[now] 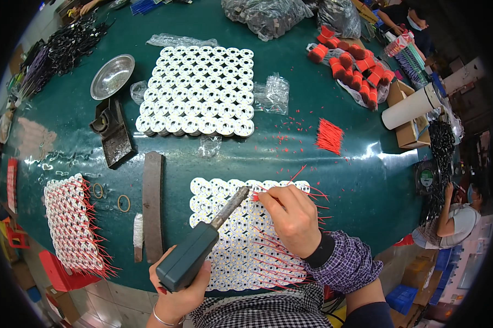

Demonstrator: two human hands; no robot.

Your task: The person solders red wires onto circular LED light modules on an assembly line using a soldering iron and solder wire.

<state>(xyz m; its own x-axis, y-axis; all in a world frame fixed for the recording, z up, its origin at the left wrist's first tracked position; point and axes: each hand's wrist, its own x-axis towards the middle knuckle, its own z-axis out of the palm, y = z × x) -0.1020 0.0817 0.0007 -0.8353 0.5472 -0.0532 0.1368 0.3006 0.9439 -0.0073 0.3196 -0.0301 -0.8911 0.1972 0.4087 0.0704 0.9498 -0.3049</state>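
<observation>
My left hand [187, 295] is wrapped round the dark green body of a soldering gun [189, 257]. Its metal barrel slants up and right, the tip meeting the upper part of a panel of round white circuit boards [227, 265]. Close by that tip, my right hand [293, 218] pinches red wire [255, 195] against the panel; the fingers hide how many pieces it holds. Red wires stick out from the panel's right and lower rows. A purple checked sleeve covers my right forearm.
A stack of similar panels [197, 93] stands farther back. A wired panel [74, 224] lies left, near a grey metal bar [153, 208]. Beyond are a metal bowl [113, 76], a black tray [118, 145], loose red wires [329, 136] and wire bundles [361, 68]. Two people sit at right.
</observation>
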